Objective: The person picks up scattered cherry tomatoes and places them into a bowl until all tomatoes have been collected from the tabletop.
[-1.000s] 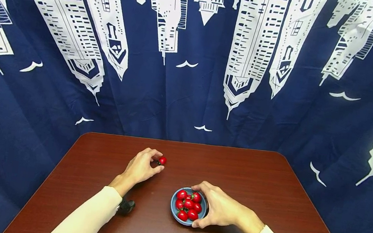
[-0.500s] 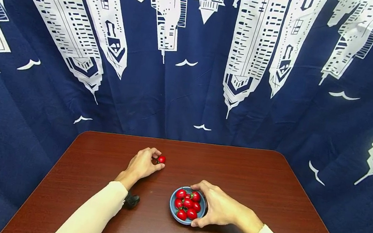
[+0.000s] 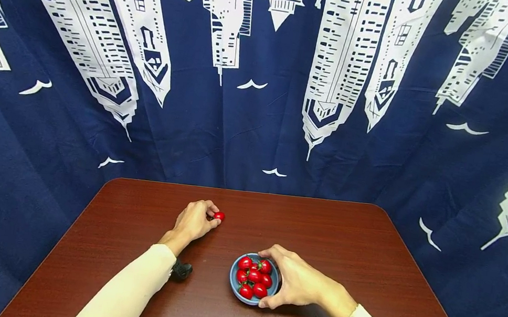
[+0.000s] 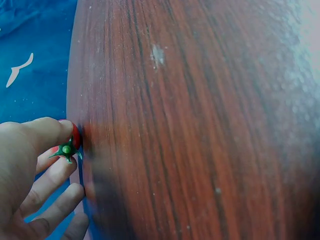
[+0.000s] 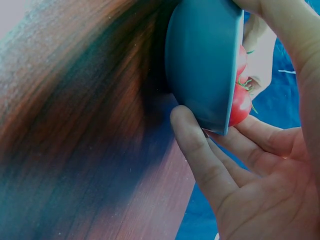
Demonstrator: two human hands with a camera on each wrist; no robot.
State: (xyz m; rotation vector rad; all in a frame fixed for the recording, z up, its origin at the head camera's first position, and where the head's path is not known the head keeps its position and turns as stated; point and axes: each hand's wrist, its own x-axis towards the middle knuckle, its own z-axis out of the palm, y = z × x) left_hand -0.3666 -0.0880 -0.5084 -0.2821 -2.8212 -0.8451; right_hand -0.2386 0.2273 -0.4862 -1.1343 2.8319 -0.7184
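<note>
A single red cherry tomato (image 3: 220, 216) lies near the far side of the table, pinched between the thumb and fingers of my left hand (image 3: 193, 221). Its green leafy cap faces the camera in the left wrist view, and the fingers cover part of the red tomato (image 4: 76, 137). Nearer to me stands a small blue bowl (image 3: 233, 282) that holds several cherry tomatoes (image 3: 254, 276). My right hand (image 3: 299, 281) grips the bowl from its right side, thumb at the near rim and fingers at the far rim. In the right wrist view, fingertips meet the outer wall of the bowl (image 5: 202, 65).
The brown wood-grain table (image 3: 343, 243) has rounded far corners. Behind it hangs a dark blue curtain (image 3: 257, 132) with white buildings and birds printed on it. Dark wrist-worn devices sit below both cuffs, the left device (image 3: 181, 271) close over the tabletop.
The thumb and fingers of my left hand have closed in on the lone cherry tomato. My right hand stays on the bowl, and the whole head view has shifted slightly.
</note>
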